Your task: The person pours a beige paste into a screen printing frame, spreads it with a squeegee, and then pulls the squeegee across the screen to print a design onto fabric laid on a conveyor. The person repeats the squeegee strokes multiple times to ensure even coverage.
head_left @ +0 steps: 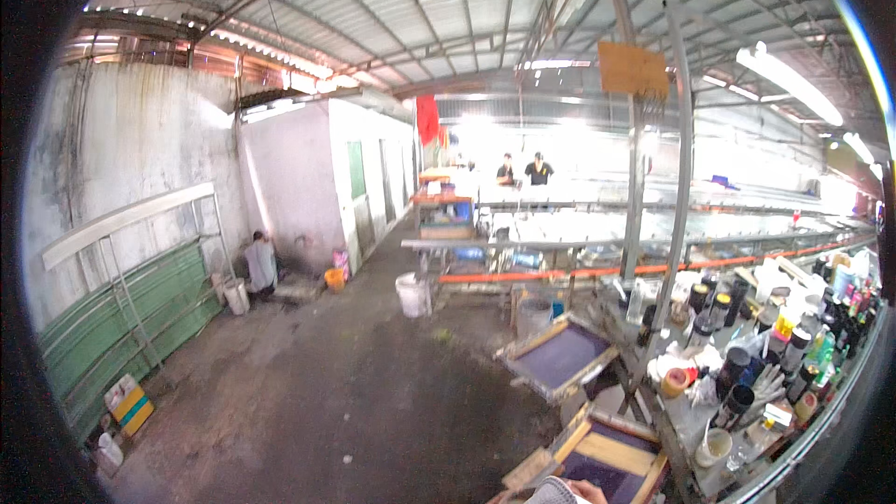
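Observation:
A bare hand [586, 491] shows only in part at the lower edge, with a grey cuff [551, 492] on its left side. From that cuff's place I take it for my left hand. It is right by a wood-framed printing screen [609, 453] with a dark purple mesh and a light wooden bar across it. Its fingers are mostly cut off, so I cannot tell whether it grips the frame. My right hand is out of view. Farther off, a second framed screen [563, 357] leans in a tilted position.
To the right, a crowded bench [686, 415] carries jars, bottles and cups. A metal post [674, 177] rises beside it. Long tables [560, 224] stretch behind, where two people work. A person crouches by the left wall. A white bucket [413, 295] stands on the concrete floor [364, 401].

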Motion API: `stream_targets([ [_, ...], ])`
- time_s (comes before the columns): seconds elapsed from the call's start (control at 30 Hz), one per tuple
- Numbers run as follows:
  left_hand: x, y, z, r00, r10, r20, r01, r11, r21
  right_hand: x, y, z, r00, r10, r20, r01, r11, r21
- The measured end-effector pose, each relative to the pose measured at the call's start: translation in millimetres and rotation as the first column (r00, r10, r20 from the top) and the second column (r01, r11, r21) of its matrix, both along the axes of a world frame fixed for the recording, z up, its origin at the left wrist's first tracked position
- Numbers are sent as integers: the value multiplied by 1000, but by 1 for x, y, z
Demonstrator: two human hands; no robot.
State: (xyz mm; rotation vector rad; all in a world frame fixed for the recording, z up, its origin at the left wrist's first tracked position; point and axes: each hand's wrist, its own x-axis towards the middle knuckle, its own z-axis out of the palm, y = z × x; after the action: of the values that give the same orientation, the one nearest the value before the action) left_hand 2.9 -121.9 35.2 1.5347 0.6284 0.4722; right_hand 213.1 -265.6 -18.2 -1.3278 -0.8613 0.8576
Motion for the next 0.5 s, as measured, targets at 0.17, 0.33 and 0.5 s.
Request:
stream_targets([
  [0.17,9,55,41,999,41,9,-41,999,-4,-27,36,81,895,-159,417,96,981,167],
  [0.33,37,63,40,1000,17,27,-16,1000,-26,-8,33,91,937,203,285,-203,979,-30],
  [0.5,74,54,39,1000,-10,25,11,999,-42,26,12,118,873,252,417,-274,962,-6],
])
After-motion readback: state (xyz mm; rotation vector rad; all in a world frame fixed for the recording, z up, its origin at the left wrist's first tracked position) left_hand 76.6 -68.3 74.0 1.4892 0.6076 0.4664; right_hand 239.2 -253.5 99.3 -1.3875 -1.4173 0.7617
